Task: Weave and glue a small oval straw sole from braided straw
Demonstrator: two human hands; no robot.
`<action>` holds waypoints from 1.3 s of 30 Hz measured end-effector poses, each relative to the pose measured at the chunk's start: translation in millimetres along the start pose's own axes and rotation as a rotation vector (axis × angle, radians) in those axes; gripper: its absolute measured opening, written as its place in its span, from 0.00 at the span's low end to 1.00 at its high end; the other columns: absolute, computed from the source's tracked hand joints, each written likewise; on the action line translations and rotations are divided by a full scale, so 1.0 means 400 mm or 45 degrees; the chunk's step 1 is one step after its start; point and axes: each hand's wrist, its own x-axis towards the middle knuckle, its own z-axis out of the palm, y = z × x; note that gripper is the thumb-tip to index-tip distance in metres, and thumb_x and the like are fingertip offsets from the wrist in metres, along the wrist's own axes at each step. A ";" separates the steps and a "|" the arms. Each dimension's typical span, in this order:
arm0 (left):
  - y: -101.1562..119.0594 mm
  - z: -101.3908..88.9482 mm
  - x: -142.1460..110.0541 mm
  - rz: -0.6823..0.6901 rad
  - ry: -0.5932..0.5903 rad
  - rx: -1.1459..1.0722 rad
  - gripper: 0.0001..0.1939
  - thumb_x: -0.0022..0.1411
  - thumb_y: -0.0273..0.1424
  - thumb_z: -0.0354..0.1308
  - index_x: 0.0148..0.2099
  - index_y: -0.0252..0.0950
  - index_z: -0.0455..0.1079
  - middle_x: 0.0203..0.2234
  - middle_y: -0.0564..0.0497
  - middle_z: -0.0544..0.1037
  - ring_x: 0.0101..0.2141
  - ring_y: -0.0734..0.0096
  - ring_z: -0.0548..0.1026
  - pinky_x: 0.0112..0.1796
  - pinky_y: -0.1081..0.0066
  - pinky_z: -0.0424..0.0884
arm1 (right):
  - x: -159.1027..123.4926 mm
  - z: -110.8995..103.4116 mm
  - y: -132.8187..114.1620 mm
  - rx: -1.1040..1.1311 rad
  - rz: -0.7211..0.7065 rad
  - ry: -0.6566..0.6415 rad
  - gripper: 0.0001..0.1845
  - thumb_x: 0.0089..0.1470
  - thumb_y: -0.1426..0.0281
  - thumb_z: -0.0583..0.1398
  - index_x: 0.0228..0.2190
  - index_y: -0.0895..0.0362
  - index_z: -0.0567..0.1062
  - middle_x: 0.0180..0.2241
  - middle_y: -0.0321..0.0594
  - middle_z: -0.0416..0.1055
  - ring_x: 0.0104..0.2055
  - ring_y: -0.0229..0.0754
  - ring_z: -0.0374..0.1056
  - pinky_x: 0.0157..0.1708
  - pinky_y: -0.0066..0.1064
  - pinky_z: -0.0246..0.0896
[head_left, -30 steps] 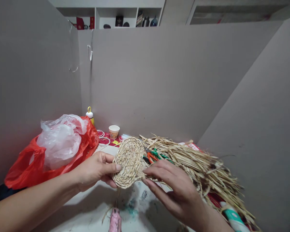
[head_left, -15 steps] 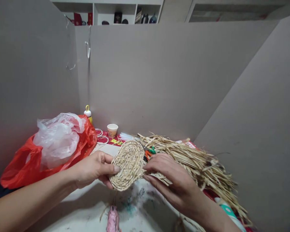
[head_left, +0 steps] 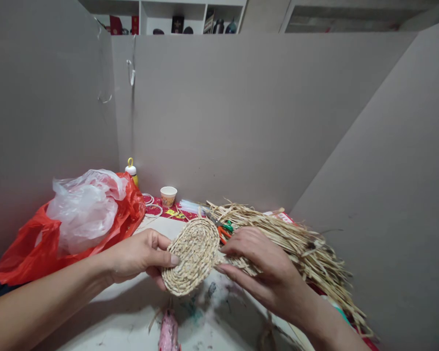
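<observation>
An oval coiled straw mat (head_left: 192, 256) is held tilted above the table. My left hand (head_left: 146, 258) grips its left edge, thumb on top and fingers underneath. At the mat's right edge, my right hand (head_left: 263, 273) has its thumb and fingertips around the straw braid (head_left: 218, 258) that leads off the coil. More of that braid runs back under the palm, partly hidden. Just behind the mat and right fingers lie scissors (head_left: 223, 229) with orange and green handles. Below the mat, a pink glue gun (head_left: 169, 331) points away from me, its lower part cut off by the frame.
A heap of dry straw strips (head_left: 300, 243) covers the table's right side. Red and clear plastic bags (head_left: 88, 209) sit at left. Behind stand a paper cup (head_left: 169, 196), a yellow-and-white bottle (head_left: 130, 171), white rings (head_left: 153, 210) and clear glue sticks (head_left: 190, 205). Grey partitions (head_left: 212, 112) enclose the table.
The mat has shifted slightly down and left and tilted a little, with my left hand still gripping it. More of the scissors now shows. My right hand keeps its place at the braid.
</observation>
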 end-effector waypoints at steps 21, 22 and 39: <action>-0.001 -0.008 0.003 -0.015 -0.121 0.015 0.11 0.51 0.36 0.67 0.33 0.33 0.79 0.22 0.51 0.80 0.19 0.76 0.74 0.21 0.78 0.70 | -0.016 -0.008 0.031 0.205 0.216 0.056 0.12 0.56 0.72 0.63 0.44 0.52 0.73 0.36 0.40 0.76 0.37 0.41 0.71 0.35 0.34 0.69; -0.001 -0.008 0.002 -0.015 -0.127 0.018 0.11 0.51 0.36 0.67 0.33 0.33 0.79 0.22 0.51 0.80 0.19 0.76 0.74 0.21 0.78 0.70 | -0.020 -0.006 0.035 0.239 0.256 0.044 0.16 0.55 0.72 0.63 0.47 0.51 0.72 0.37 0.39 0.76 0.37 0.41 0.72 0.35 0.33 0.70; -0.008 -0.032 0.012 -0.009 -0.214 -0.031 0.10 0.52 0.36 0.66 0.30 0.32 0.76 0.20 0.53 0.76 0.19 0.79 0.70 0.25 0.77 0.69 | -0.011 0.007 0.033 0.652 0.382 0.061 0.12 0.48 0.73 0.68 0.37 0.50 0.81 0.37 0.41 0.80 0.38 0.43 0.76 0.35 0.33 0.74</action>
